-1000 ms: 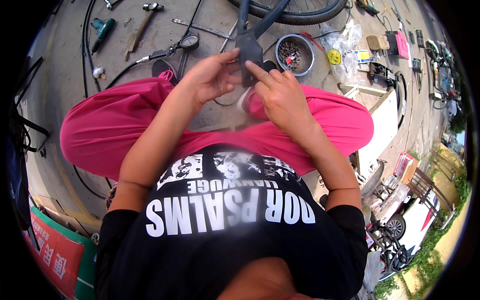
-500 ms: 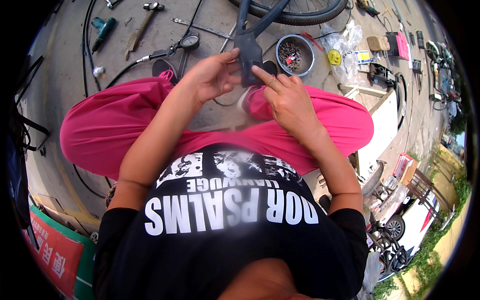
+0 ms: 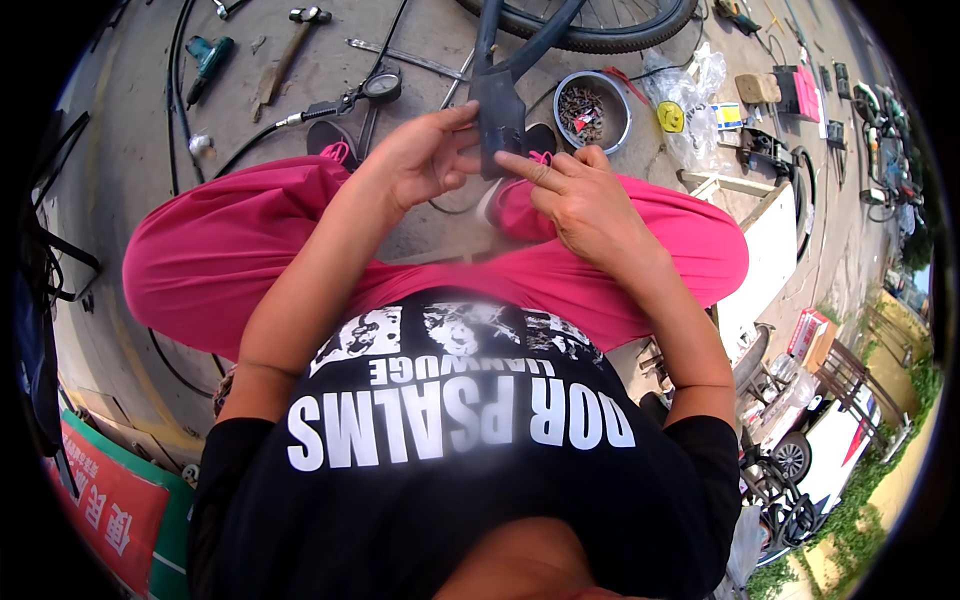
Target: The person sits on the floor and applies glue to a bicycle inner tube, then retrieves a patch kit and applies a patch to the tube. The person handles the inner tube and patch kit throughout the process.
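Sliding down toward the near end of the flat dark strip [image 3: 500, 105], the extended finger of the right hand [image 3: 592, 205] is now resting lower on it than a second ago, while the left hand [image 3: 425, 165] is staying in nearly the same spot.

That strip is lying between the two hands, straight ahead of the body and beyond the crossed pink trouser legs [image 3: 235, 230]. Its long axis is running away from the person; its far end is joining two dark tube limbs [image 3: 540, 47] that are leading toward the bicycle wheel [image 3: 625, 35]. Both hands are near it: the left is flanking the left edge, its thumb touching partway along, and the right is coming in from the right, its fingertip touching close to the near end.

The left hand is standing half open, a gap showing between thumb and curled fingers; whether those fingers are gripping the strip from behind, one cannot tell. The right hand is pointing with one finger while the others are folding loosely; its palm is facing away, so whether it is holding anything cannot be told.

Just right of the strip, a metal bowl [image 3: 624, 118] is holding small brown pieces [image 3: 580, 105]. On the left, a pressure gauge [image 3: 381, 86] is sitting on the ground, with a hammer [image 3: 290, 55] and a teal power drill [image 3: 208, 66] lying farther off.
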Motion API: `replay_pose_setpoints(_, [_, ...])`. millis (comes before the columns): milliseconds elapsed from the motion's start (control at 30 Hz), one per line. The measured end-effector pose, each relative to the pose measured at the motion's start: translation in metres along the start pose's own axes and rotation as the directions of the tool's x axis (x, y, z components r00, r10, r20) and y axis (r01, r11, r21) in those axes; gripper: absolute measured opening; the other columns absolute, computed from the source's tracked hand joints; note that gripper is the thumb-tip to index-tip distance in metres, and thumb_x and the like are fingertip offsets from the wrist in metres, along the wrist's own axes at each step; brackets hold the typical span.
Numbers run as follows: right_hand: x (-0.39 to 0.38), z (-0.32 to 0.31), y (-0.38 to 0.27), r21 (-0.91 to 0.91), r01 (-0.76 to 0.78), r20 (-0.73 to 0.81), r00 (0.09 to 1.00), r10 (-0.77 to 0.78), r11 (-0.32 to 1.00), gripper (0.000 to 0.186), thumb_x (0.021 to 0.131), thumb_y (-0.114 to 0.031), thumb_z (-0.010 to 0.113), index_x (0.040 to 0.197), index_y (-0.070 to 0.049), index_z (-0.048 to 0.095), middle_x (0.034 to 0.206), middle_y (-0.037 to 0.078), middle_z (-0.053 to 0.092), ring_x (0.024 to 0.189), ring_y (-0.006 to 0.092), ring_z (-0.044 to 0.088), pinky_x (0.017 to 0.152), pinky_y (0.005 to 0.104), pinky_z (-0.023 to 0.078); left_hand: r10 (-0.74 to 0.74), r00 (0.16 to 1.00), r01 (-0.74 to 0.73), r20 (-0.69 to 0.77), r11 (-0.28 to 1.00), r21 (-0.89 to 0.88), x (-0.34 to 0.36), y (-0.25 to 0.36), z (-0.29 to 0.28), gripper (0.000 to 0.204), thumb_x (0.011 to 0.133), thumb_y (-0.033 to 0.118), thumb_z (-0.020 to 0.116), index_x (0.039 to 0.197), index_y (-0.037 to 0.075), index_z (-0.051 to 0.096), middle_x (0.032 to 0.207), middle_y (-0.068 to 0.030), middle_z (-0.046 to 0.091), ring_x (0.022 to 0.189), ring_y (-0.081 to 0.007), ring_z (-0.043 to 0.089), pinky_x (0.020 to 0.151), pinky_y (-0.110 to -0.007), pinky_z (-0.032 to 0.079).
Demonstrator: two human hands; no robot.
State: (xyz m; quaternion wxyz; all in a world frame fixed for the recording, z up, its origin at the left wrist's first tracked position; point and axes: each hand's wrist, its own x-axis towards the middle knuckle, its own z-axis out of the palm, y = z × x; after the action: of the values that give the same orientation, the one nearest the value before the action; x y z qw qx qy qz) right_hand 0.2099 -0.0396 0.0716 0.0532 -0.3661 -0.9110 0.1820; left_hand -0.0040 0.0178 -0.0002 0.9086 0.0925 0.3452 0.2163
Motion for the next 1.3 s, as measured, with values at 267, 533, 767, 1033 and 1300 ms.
replay_pose_setpoints(267, [0.000,-0.002,-0.001,-0.019,0.016,-0.015,1.000,-0.016,1.000,0.011,0.073,-0.009,0.055,0.063,-0.005,0.052,0.131,0.005,0.055,0.075,0.0190,0.051,0.075,0.0329,0.037,0.004,1.000,-0.004,0.001,0.999,0.051,-0.003,0.002,0.000,0.034,0.099,0.031,0.037,0.122,0.008,0.047,0.117,-0.0060,0.060,0.081,-0.0180,0.067,0.035,-0.020,0.030])
replay_pose_setpoints(533, [0.001,-0.003,-0.001,-0.006,0.017,0.002,1.000,-0.017,1.000,0.010,0.072,-0.009,0.055,0.064,-0.004,0.054,0.130,0.005,0.056,0.076,0.0194,0.051,0.074,0.0334,0.037,0.046,0.999,-0.047,0.010,0.991,0.126,-0.007,0.003,0.006,0.044,0.098,0.041,0.039,0.127,0.009,0.045,0.115,-0.0075,0.060,0.078,-0.0147,0.067,0.031,-0.017,0.030])
replay_pose_setpoints(767, [0.005,-0.002,0.003,-0.001,0.030,-0.019,0.999,-0.030,1.000,0.009,0.074,-0.008,0.054,0.066,-0.003,0.055,0.131,0.005,0.055,0.075,0.0190,0.051,0.075,0.0336,0.037,0.039,0.999,-0.040,0.009,0.990,0.133,-0.006,0.003,0.004,0.049,0.095,0.049,0.042,0.122,0.009,0.049,0.112,-0.0060,0.061,0.069,-0.0100,0.065,0.030,-0.017,0.029])
replay_pose_setpoints(1033, [0.008,-0.009,-0.003,-0.040,0.038,0.011,0.999,-0.038,0.998,0.009,0.073,-0.008,0.055,0.065,-0.003,0.054,0.131,0.005,0.055,0.077,0.0189,0.053,0.077,0.0340,0.038,0.034,0.999,-0.034,0.001,0.991,0.126,-0.006,0.004,0.004,0.052,0.095,0.052,0.042,0.123,0.009,0.049,0.109,-0.0063,0.061,0.062,-0.0084,0.061,0.030,-0.017,0.026])
replay_pose_setpoints(1300, [0.011,-0.002,0.003,-0.042,0.017,-0.049,0.999,-0.019,0.999,0.011,0.073,-0.007,0.055,0.064,-0.002,0.053,0.132,0.007,0.054,0.078,0.0208,0.054,0.077,0.0343,0.037,0.049,0.999,-0.049,0.004,0.987,0.150,-0.007,0.004,0.004,0.055,0.095,0.053,0.041,0.125,0.008,0.047,0.111,-0.0065,0.060,0.069,-0.0115,0.066,0.029,-0.017,0.027])
